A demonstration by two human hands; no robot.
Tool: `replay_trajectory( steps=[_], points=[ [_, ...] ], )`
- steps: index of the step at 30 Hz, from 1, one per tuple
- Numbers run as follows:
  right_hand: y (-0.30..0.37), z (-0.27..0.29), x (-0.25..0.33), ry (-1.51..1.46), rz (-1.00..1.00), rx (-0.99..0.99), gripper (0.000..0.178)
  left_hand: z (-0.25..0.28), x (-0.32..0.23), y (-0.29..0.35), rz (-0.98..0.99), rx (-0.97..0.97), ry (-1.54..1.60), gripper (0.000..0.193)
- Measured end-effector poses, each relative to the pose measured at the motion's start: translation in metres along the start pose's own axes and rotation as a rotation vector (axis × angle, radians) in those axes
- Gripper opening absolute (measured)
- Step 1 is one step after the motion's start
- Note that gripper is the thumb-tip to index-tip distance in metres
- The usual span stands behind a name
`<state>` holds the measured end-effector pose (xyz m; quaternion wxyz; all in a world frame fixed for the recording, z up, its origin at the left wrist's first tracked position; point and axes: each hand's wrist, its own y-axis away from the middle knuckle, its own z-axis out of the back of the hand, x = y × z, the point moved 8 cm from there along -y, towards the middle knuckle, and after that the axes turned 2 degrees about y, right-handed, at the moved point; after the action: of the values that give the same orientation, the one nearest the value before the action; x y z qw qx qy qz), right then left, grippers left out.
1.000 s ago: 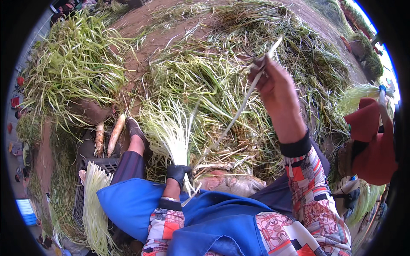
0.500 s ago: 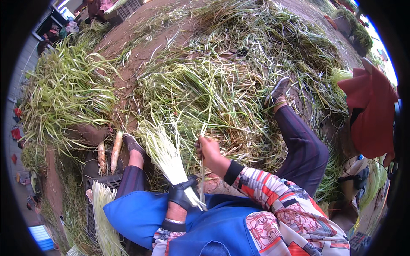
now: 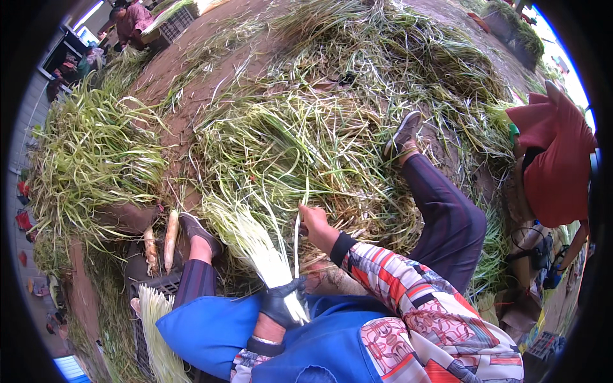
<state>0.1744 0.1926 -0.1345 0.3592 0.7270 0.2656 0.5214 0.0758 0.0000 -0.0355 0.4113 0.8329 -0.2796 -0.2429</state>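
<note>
My left hand (image 3: 283, 303), in a black glove, grips a bundle of leafy stalks (image 3: 255, 246) low in front of the blue apron (image 3: 211, 332). Their white ends poke out below the fist, and thin yellow-green leaves fan up and away. My bare right hand (image 3: 315, 225) pinches one long pale stalk (image 3: 297, 246) just right of the bundle. It hangs between the two hands, its top rising above my fingers. Beyond both hands spreads a wide heap of loose green leaves (image 3: 300, 147).
Left of my legs, more pale stalks (image 3: 156, 319) stand at a dark plastic crate (image 3: 153, 284), near two whitish, root-like pieces (image 3: 170, 239). A large leaf pile (image 3: 96, 147) lies at far left. One person in red (image 3: 555, 172) is at right, another (image 3: 131, 25) at upper left.
The bundle has shifted slightly right and down with my left hand. My right hand has moved a little; its stalk now extends higher above the fingers. The person at upper left shows more fully.
</note>
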Motion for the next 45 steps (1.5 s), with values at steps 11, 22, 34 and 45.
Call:
replay_trajectory(
  steps=[11, 22, 34, 45],
  points=[
    [-0.042, -0.003, 0.028, -0.059, -0.057, 0.297, 0.024, 0.004, -0.037, 0.043, -0.080, 0.129, -0.221, 0.023],
    [-0.052, -0.009, 0.016, 0.114, -0.130, 0.317, 0.032, 0.002, -0.037, 0.064, -0.021, 0.082, -0.244, 0.031],
    [-0.026, 0.102, 0.207, 1.021, 0.974, -0.605, 0.019, 0.012, -0.113, 0.113, -0.453, 0.499, 0.451, 0.019],
    [-0.006, 0.054, 0.112, 1.832, 1.017, -0.248, 0.016, -0.001, -0.092, -0.001, -0.383, 0.158, 0.291, 0.026]
  ],
)
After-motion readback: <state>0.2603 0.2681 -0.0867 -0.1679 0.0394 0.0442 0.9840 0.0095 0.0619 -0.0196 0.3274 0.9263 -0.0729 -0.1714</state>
